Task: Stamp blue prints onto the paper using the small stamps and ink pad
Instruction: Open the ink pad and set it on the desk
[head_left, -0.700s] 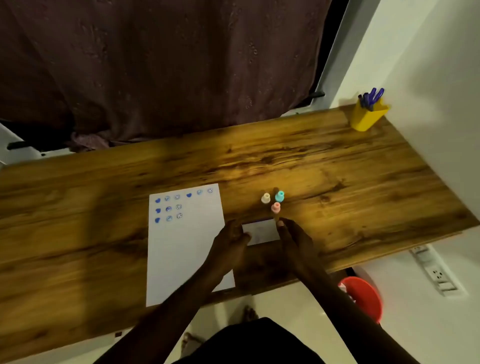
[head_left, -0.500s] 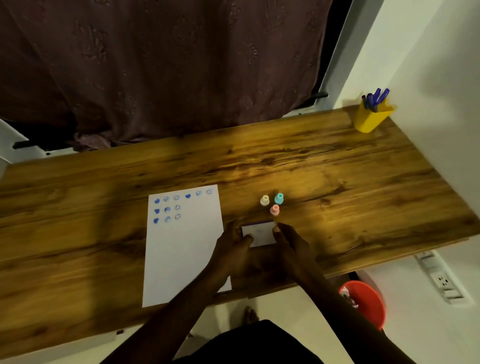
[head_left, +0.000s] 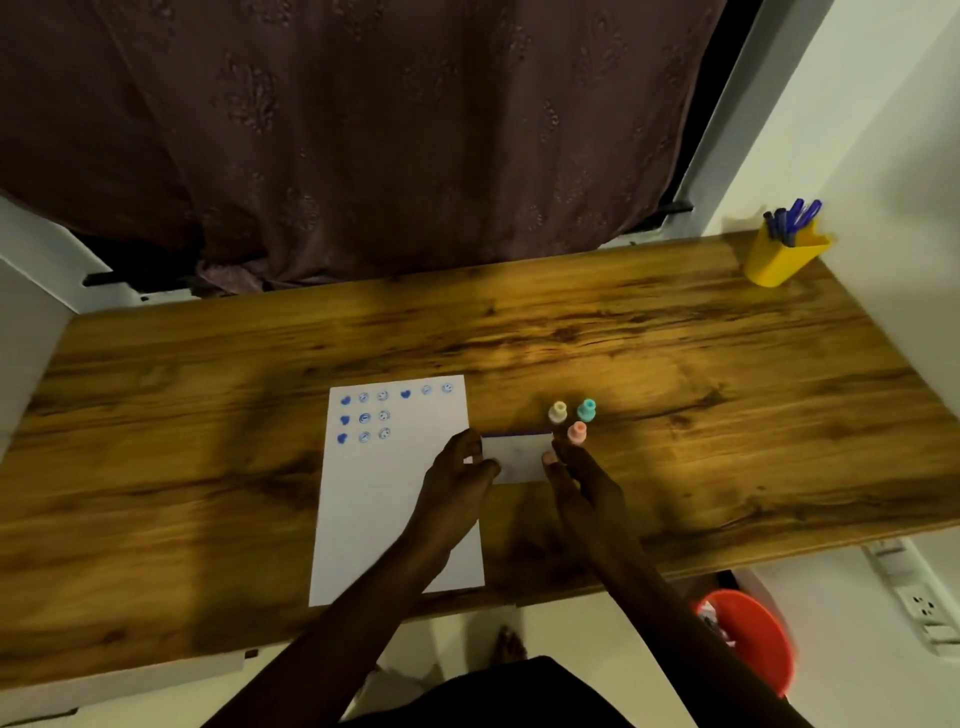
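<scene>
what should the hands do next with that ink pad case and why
Probably lift the lid off the ink pad. The left hand and right hand grip its two ends, and all three stamps stand untouched beside it, so inking likely comes next.

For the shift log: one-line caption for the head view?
Both hands hold the ink pad beside the stamped paper.

Three small stamps are standing together: one cream (head_left: 558, 412), one teal (head_left: 586, 410), one pink (head_left: 576, 432). One ink pad (head_left: 516, 457) and one paper sheet (head_left: 387, 499) are lying there. The sheet is showing four hearts and eight round faces, twelve prints.
</scene>
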